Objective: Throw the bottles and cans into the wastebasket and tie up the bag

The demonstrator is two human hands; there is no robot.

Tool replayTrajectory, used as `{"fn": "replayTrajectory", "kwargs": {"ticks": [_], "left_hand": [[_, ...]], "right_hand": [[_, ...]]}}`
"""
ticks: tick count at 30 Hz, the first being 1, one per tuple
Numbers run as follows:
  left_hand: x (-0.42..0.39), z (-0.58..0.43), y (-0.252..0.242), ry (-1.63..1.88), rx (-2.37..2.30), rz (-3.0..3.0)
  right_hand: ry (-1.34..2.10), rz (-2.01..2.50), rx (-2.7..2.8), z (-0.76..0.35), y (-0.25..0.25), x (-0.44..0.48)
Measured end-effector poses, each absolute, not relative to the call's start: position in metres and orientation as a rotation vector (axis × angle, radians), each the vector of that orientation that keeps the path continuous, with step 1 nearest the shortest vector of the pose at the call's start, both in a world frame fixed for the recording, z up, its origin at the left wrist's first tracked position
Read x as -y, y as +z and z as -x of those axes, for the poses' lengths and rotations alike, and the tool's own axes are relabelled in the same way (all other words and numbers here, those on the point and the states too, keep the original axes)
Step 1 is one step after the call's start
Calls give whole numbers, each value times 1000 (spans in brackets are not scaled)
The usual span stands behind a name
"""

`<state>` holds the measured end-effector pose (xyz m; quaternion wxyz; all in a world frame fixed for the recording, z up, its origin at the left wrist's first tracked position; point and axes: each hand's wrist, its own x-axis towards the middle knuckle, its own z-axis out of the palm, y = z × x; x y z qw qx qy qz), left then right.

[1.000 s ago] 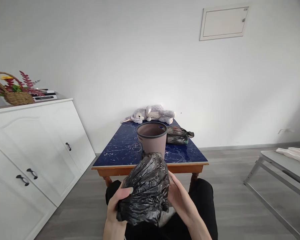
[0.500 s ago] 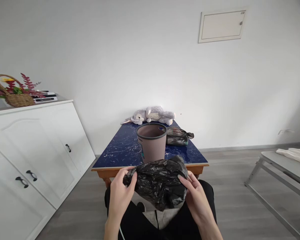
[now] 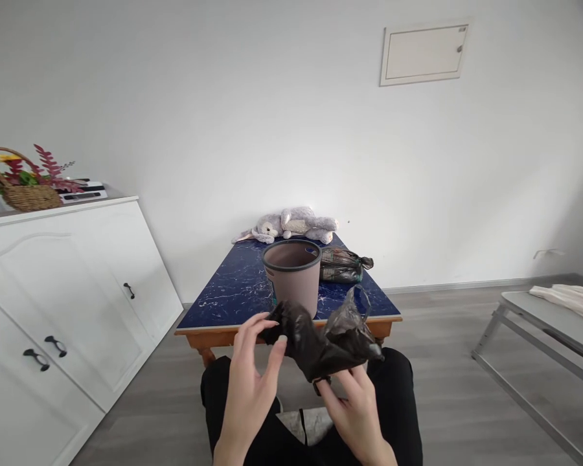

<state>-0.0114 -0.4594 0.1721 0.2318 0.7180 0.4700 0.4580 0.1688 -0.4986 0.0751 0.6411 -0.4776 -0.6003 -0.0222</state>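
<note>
A crumpled black plastic bag (image 3: 315, 349) is held in front of the table, above my lap. At its left end, my left hand (image 3: 252, 369) has the bag between thumb and fingers. My right hand (image 3: 352, 404) grips the lower edge from below, its fingertips partly hidden by the plastic. A thin loop of the bag sticks up on the right. Just beyond the bag stands an upright brownish trash bin (image 3: 296, 285) with a dark rim, its lower front partly covered by the bag.
The bin is on a blue marbled table (image 3: 228, 278). Beside it lies a filled, knotted black bag (image 3: 340, 266), with a plush rabbit (image 3: 296, 223) at the back. A white cabinet (image 3: 72, 285) stands left, a grey folding table (image 3: 529, 307) right.
The bag, stretched between both hands before, is now bunched and turned, with a loop raised at the right. My right hand has moved left and under it; my left hand has shifted right.
</note>
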Motion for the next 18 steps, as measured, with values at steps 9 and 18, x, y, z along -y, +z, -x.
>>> {"fn": "replayTrajectory", "kwargs": {"ticks": [9, 18], "left_hand": [[464, 15, 176, 1124, -1168, -2051], [462, 12, 178, 1061, -1126, -2023]], "right_hand": [[-92, 1138, 1736, -175, 72, 499], [308, 999, 1771, -168, 84, 497]]}}
